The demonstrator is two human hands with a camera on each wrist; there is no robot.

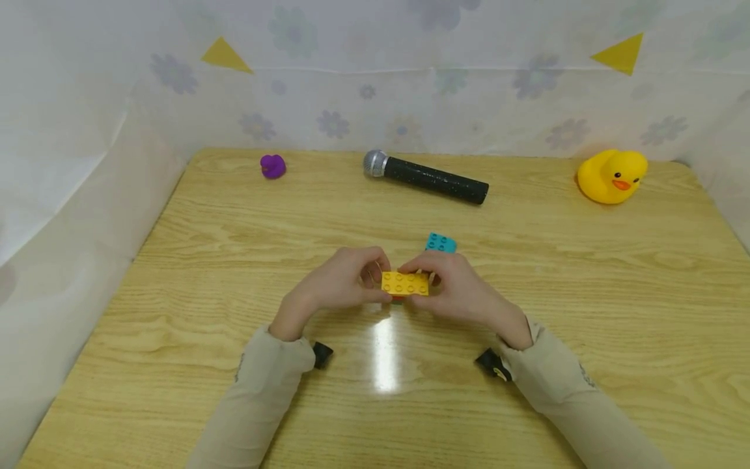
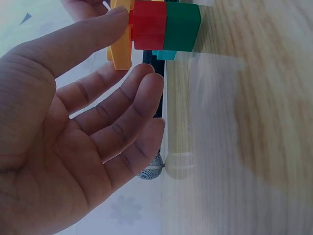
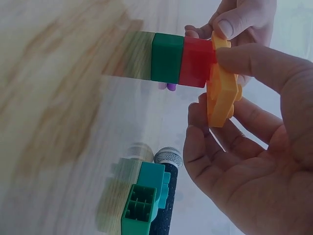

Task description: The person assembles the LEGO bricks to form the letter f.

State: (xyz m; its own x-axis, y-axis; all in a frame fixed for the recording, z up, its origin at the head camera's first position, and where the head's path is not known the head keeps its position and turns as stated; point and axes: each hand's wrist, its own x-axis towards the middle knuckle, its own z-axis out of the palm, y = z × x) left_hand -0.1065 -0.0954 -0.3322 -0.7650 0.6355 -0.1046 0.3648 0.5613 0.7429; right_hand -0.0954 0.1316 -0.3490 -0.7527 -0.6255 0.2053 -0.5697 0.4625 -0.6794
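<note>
A wide yellow toy building brick [image 1: 404, 284] with two rows of studs lies across the top of a red brick [image 2: 149, 27]. Beneath the red one is a green brick [image 2: 183, 28], lowest in the upright stack over the table. My left hand [image 1: 346, 280] pinches the yellow brick's left end, thumb on the near side. At its right end my right hand [image 1: 457, 286] pinches it too, thumb in front and fingers behind. Just beyond the right hand sits a teal brick [image 1: 439, 243]. Next to that, a second green brick [image 3: 134, 226] shows its hollow side in the right wrist view.
Toward the back of the wooden table [image 1: 234, 221] lies a black microphone [image 1: 436, 181] with a silver head. A small purple toy [image 1: 273, 167] is at the back left, a yellow rubber duck [image 1: 609, 177] at the back right. Flowered white cloth [image 1: 351, 39] hangs behind.
</note>
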